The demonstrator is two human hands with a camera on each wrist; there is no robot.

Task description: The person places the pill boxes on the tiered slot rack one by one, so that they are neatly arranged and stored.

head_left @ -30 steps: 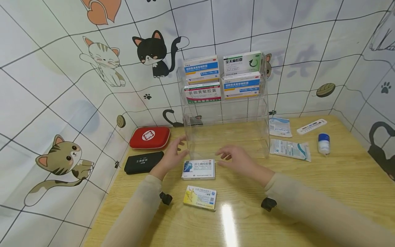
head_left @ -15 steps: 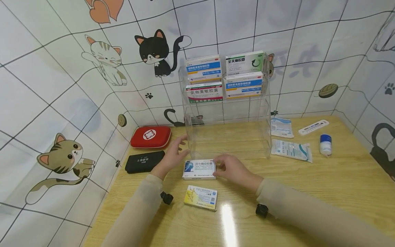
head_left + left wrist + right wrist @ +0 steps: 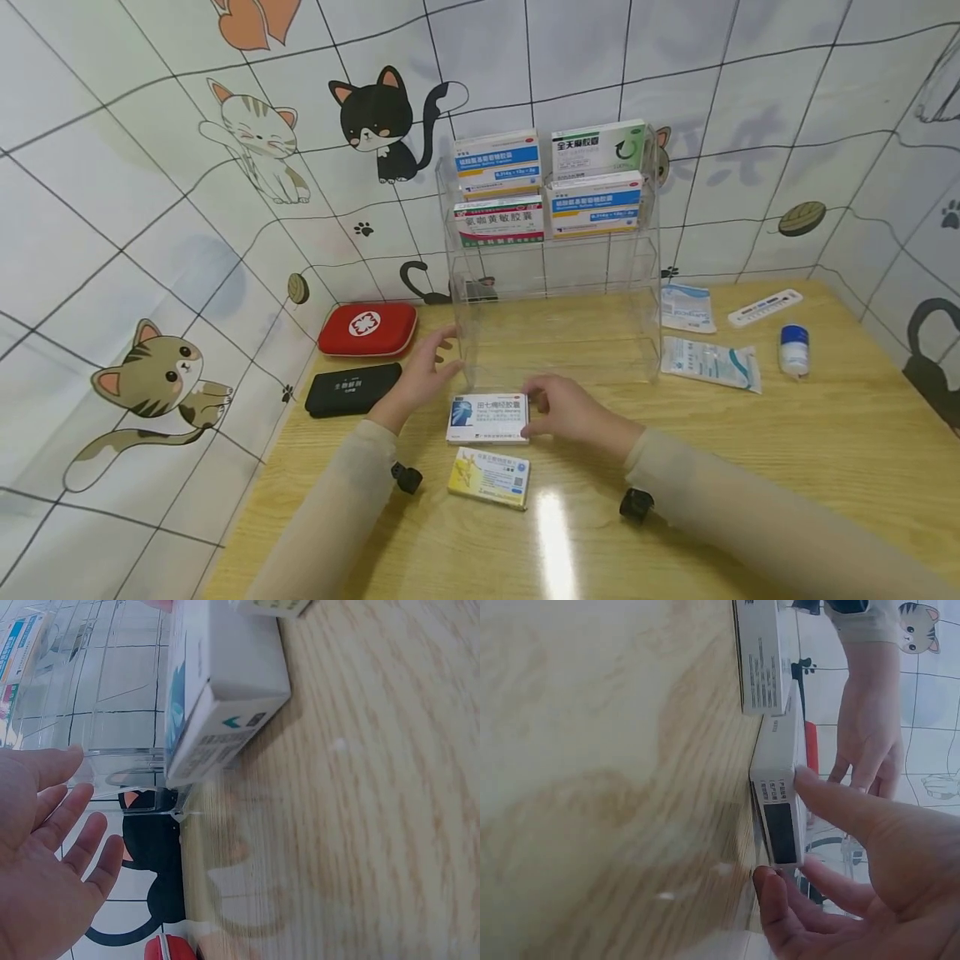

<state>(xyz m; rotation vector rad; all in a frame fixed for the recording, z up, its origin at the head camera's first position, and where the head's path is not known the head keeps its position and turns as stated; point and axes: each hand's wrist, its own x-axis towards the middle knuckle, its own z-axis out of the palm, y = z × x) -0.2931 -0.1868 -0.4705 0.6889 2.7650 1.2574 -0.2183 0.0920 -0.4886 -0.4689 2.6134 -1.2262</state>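
— Where can you pass on this counter (image 3: 787, 467)?

— On your right there's open wood all the way to the edge. Straight ahead the clear rack (image 3: 555, 275) stands in your way, though its lower tiers open toward you; the top tier is filled with boxes.

— And close in?

— The white box (image 3: 488, 418) lies just in front of the rack, between your left hand (image 3: 420, 375) and right hand (image 3: 566, 408). The yellow box (image 3: 489, 477) sits just nearer you. On your left, the black case (image 3: 351, 389) and red pouch (image 3: 367, 329) crowd the wall.
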